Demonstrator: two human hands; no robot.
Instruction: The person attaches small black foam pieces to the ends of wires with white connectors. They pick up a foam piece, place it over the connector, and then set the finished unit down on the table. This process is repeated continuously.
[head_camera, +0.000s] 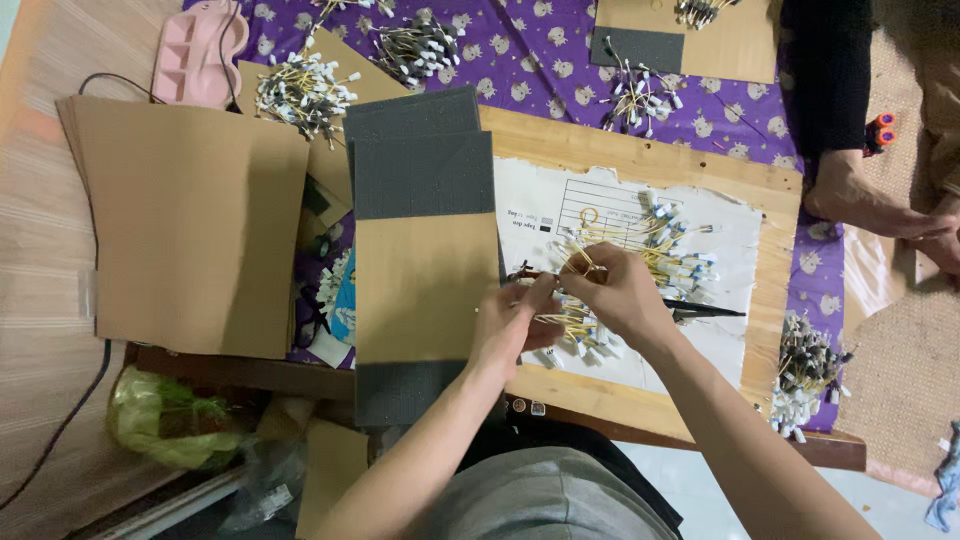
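Note:
Both my hands meet over a wooden board covered with a torn white paper sheet. My left hand pinches a bunch of thin yellow sticks with white and blue tips. My right hand grips the same bunch from above, fingers curled around it. A loose pile of the same sticks lies on the paper just beyond my right hand. A dark slender tool pokes out to the right of my right hand. A cardboard card with grey foam strips lies beside my left hand.
A stack of brown cardboard sheets lies at left. More stick bundles rest on the purple patterned cloth beyond, with another bundle at the board's right end. Another person's foot is at right. A pink tray sits far left.

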